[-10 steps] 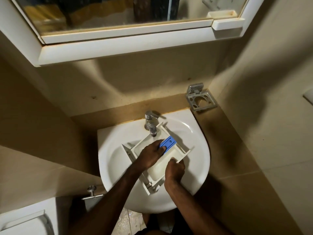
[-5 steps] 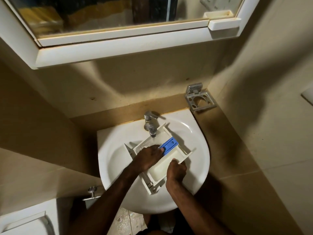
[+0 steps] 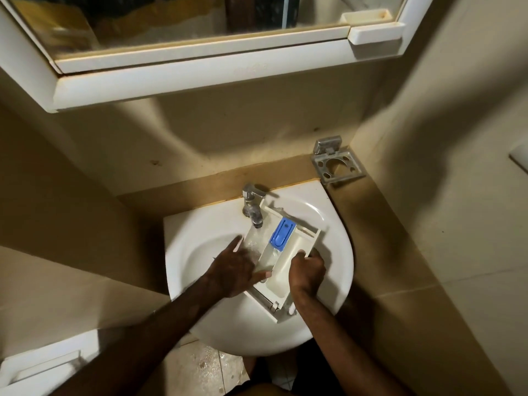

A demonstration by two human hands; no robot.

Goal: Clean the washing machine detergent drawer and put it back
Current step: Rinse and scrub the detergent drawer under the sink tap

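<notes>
Head view looks straight down into a white corner sink (image 3: pixel 200 252), and the drawer (image 3: pixel 281 277) lies slanted across the basin, its far end up by the tap (image 3: pixel 253 207) and its near end toward the front rim. Water runs from the tap into the drawer's left compartment. A blue insert (image 3: pixel 283 234) sits in the middle compartment, near the far end.

The left hand (image 3: pixel 237 267) lies flat over the drawer's left side, fingers spread and straight, the fingertips reaching into the running water; it grips nothing that I can see. The right hand (image 3: pixel 307 271) is wrapped round the drawer's right wall, fingers curled over the edge, holding it. The two hands are apart, one on each side of the drawer.

On the wall to the right of the sink hangs a metal holder (image 3: pixel 337 164). Above, a white-framed mirror cabinet (image 3: pixel 200 70) juts out. Wet floor tiles (image 3: pixel 205 370) show below the basin.
</notes>
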